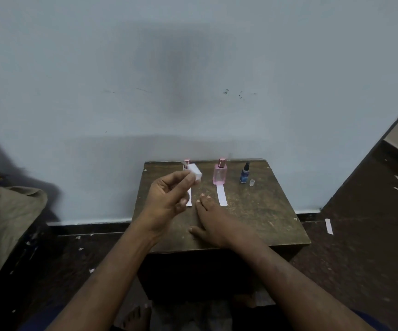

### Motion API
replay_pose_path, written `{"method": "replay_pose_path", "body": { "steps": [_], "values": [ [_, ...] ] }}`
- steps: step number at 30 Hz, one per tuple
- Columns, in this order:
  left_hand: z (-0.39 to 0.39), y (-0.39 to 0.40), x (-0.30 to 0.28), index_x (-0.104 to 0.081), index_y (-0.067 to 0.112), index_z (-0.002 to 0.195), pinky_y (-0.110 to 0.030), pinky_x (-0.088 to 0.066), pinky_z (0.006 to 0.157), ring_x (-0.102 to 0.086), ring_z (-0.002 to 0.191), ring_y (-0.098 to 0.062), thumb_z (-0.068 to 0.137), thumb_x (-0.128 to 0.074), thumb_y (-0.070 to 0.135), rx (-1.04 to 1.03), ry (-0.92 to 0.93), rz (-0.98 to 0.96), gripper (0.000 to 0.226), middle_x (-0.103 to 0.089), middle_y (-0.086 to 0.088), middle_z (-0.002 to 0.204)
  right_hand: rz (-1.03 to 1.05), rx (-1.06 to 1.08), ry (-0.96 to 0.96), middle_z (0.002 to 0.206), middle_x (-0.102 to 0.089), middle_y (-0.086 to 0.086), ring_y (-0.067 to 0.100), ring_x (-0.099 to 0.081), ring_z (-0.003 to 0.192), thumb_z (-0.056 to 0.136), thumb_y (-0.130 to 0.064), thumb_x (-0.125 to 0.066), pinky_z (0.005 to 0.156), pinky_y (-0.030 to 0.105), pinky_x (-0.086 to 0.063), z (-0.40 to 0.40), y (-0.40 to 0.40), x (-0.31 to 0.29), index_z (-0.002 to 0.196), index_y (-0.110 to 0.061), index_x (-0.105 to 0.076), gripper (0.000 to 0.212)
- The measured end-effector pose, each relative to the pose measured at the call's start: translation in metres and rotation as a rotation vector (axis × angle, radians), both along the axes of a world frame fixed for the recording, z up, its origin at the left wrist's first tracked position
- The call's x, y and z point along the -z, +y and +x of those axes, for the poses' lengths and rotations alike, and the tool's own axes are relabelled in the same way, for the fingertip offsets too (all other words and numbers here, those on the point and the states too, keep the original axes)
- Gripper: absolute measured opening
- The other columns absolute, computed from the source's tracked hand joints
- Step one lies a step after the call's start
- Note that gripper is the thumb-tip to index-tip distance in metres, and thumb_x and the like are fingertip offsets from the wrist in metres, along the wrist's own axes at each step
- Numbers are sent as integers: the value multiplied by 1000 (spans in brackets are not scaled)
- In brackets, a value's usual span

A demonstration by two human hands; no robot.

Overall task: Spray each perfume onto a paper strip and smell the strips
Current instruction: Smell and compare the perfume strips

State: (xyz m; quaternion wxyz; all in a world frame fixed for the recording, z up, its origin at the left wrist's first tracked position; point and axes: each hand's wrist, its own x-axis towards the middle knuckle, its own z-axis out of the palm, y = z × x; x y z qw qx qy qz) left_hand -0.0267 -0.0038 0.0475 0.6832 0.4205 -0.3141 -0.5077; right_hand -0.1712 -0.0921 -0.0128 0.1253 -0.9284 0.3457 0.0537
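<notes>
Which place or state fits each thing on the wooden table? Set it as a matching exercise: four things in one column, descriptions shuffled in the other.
Things
1. white bottle
2. pink bottle
3. blue bottle
4. right hand

Descriptions
A. rests flat on the table, fingers straight
B. stands behind a paper strip, pink cap on
C. held tilted in the left hand
D. stands farthest right, small clear cap beside it

Pairs: 1-C, 2-B, 3-D, 4-A

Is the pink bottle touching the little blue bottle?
Apart. The head view shows bare wooden table between the pink bottle and the blue bottle.
</notes>
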Motion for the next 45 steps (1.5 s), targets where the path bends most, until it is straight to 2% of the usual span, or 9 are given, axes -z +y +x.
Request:
{"method": "replay_pose_path", "body": {
  "steps": [3, 9, 13, 18, 22, 28, 32, 38, 45],
  "values": [
    [4, -4, 11, -86, 22, 100, -30, -59, 71, -65, 77, -12, 73, -91, 40, -318, -105, 349, 33, -80, 2, 94, 8, 1, 9, 175, -1, 19, 31, -1, 162, 105, -54, -50, 130, 41, -9, -1, 1, -2, 165, -1, -8, 91],
    [1, 6, -16, -77, 20, 82, -14, -37, 45, -43, 46, 0, 83, -82, 28, 166, 100, -210, 9, -64, 9, 64, -24, -3, 10, 174, -1, 22, 33, -2, 162, 105, -54, -47, 130, 39, -5, 1, 0, 4, 165, 1, -9, 90],
    [3, 1, -5, -81, 13, 103, -10, -43, 48, -60, 55, 3, 86, -83, 22, -197, -140, 252, 20, -80, 4, 85, -16, 3, 0, 174, 0, 20, 31, 0, 162, 106, -54, -47, 130, 38, -5, 0, 2, 2, 165, 1, -9, 89],
    [7, 13, -20, -77, 19, 81, -13, -35, 47, -42, 42, 3, 85, -85, 19, 275, 97, -228, 9, -62, 8, 59, -37, -4, -5, 174, -3, 21, 32, -2, 162, 105, -56, -45, 131, 40, -7, 0, -1, 8, 165, 0, -12, 89],
    [5, 3, -4, -82, 13, 99, -17, -52, 61, -68, 63, -6, 87, -84, 18, -187, -373, 321, 13, -81, -2, 85, -20, 1, -10, 174, -1, 20, 31, -1, 162, 106, -55, -45, 130, 38, -6, -1, 2, 3, 165, 0, -9, 89],
    [0, 6, -12, -79, 12, 97, -14, -34, 44, -47, 45, -1, 90, -81, 17, 250, -79, -77, 9, -66, 8, 61, 6, 11, -42, 173, -14, 20, 34, -13, 161, 102, -57, -48, 130, 45, -19, 1, -1, 9, 164, -1, -19, 88],
    [4, -1, 3, -81, 10, 104, -13, -50, 57, -69, 61, -3, 87, -84, 19, -195, -312, 357, 19, -79, 9, 74, 4, 16, -11, 174, 1, 19, 32, 0, 162, 106, -53, -47, 132, 42, -9, -1, 2, 3, 165, 0, -8, 89],
    [6, 7, -14, -76, 18, 83, -13, -39, 47, -46, 47, 2, 89, -77, 23, 268, 91, -163, 8, -60, 9, 64, 2, 8, 0, 174, 1, 21, 32, 1, 162, 105, -54, -47, 132, 42, -8, 1, 1, 5, 165, 1, -8, 90],
    [12, 2, 2, -84, 19, 98, -17, -39, 50, -52, 56, -3, 75, -87, 37, -141, -37, 197, 29, -80, 4, 87, 17, 8, 5, 175, 3, 18, 30, 3, 163, 106, -53, -47, 130, 40, -6, 0, 3, 0, 165, 0, -5, 90]
  ]
}}
